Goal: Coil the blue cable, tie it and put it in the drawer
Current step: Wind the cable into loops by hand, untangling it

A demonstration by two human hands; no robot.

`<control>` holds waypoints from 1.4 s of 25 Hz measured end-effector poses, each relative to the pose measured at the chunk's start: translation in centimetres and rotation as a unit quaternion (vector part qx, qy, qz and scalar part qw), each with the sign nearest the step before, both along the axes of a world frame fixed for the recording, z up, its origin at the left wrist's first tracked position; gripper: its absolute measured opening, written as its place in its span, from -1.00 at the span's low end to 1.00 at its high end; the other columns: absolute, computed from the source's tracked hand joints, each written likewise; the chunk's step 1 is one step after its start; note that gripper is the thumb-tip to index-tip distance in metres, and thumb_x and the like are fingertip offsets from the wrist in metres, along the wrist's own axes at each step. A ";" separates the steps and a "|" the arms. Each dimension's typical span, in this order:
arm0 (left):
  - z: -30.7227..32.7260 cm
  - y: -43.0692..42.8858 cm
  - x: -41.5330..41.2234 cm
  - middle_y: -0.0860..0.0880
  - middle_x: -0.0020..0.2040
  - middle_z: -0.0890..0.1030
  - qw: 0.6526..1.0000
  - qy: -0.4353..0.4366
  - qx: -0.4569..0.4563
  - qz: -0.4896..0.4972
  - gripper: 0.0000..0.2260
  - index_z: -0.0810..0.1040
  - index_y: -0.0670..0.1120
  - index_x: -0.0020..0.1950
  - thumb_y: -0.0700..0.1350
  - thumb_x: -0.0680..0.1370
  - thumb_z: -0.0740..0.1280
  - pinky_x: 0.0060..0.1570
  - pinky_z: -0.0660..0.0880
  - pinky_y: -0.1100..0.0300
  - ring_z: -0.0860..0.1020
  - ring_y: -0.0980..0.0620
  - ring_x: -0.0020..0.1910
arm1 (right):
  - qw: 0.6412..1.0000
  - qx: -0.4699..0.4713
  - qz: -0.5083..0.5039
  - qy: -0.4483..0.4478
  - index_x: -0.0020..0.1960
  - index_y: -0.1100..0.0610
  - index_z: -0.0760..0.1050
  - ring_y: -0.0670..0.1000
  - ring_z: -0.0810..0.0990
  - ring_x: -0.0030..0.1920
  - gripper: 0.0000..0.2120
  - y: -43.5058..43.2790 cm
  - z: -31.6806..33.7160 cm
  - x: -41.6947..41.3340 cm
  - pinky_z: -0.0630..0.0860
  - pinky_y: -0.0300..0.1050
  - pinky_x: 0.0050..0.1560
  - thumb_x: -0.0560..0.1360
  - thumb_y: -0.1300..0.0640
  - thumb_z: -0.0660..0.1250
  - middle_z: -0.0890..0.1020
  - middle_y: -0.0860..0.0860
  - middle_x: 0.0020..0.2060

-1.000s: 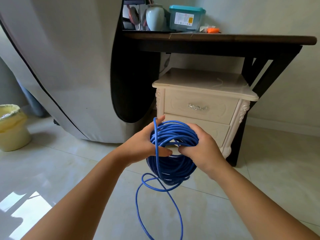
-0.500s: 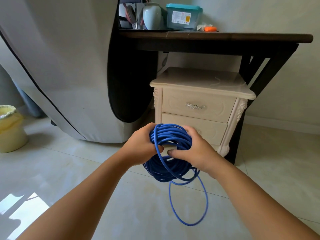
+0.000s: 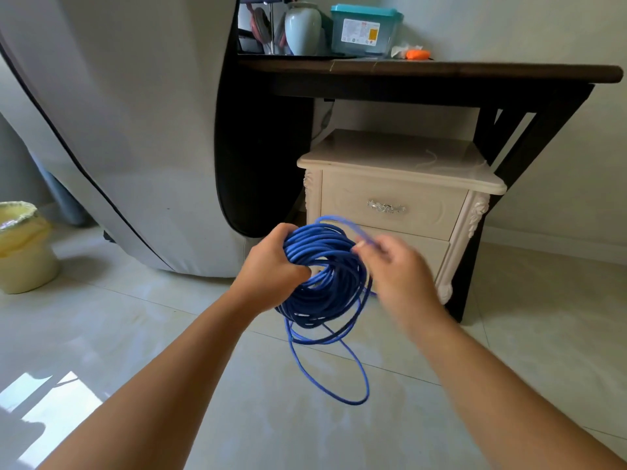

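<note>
A thick coil of blue cable (image 3: 325,283) hangs in the air in front of me. My left hand (image 3: 271,266) grips the coil's left side, fingers curled through its middle. My right hand (image 3: 397,273), blurred by motion, pinches a strand of the cable at the coil's upper right. One loose loop (image 3: 339,378) dangles below the coil toward the floor. Behind the coil stands a cream nightstand, its upper drawer (image 3: 390,205) closed, with a silver handle (image 3: 386,207).
A dark wooden table (image 3: 441,71) stands over the nightstand and carries a vase, a teal-lidded box and an orange item. A large grey covered object (image 3: 118,130) fills the left. A yellow bin (image 3: 23,245) sits at far left. The floor is pale tile.
My right hand has come off the coil's front and swung up to the right with a strand. The loose loop below now hangs shorter and more centred.
</note>
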State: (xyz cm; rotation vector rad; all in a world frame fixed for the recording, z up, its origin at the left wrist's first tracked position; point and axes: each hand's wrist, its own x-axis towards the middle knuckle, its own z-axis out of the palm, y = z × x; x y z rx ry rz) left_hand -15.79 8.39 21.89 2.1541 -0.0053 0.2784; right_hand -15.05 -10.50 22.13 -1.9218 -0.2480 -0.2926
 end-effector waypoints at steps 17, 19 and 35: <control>1.5 0.9 -0.8 -0.17 0.03 0.65 0.968 0.017 -0.250 -0.009 -0.48 0.56 0.08 0.11 -0.28 0.21 0.47 0.04 0.61 -0.05 0.64 -0.13 -0.02 | 0.969 0.037 0.180 0.163 0.51 -0.37 -0.14 -0.11 0.23 0.49 0.12 -0.4 0.1 -1.0 0.23 -0.01 0.46 0.19 -0.31 0.54 0.17 -0.15 0.54; 1.7 0.6 -0.8 -0.22 0.00 0.62 0.962 0.017 -0.271 -0.011 -0.51 0.57 0.05 0.09 -0.27 0.20 0.43 0.03 0.59 -0.08 0.60 -0.13 -0.07 | 0.982 0.034 0.117 0.143 0.51 -0.33 -0.22 -0.06 0.26 0.50 0.13 0.8 -1.2 -1.5 0.29 -0.07 0.39 0.28 -0.17 0.57 0.16 -0.09 0.55; 1.9 -1.5 -1.4 -0.12 -0.32 0.55 0.850 0.111 -0.514 0.031 -0.91 0.50 -0.21 -0.11 -0.36 0.45 0.27 -0.20 0.60 0.04 0.60 -0.07 -0.38 | 0.894 0.339 0.233 0.178 0.27 0.00 0.47 0.01 0.68 0.02 -0.42 1.7 -0.4 -1.2 0.63 -0.09 -0.03 0.30 0.05 0.56 0.64 0.04 0.02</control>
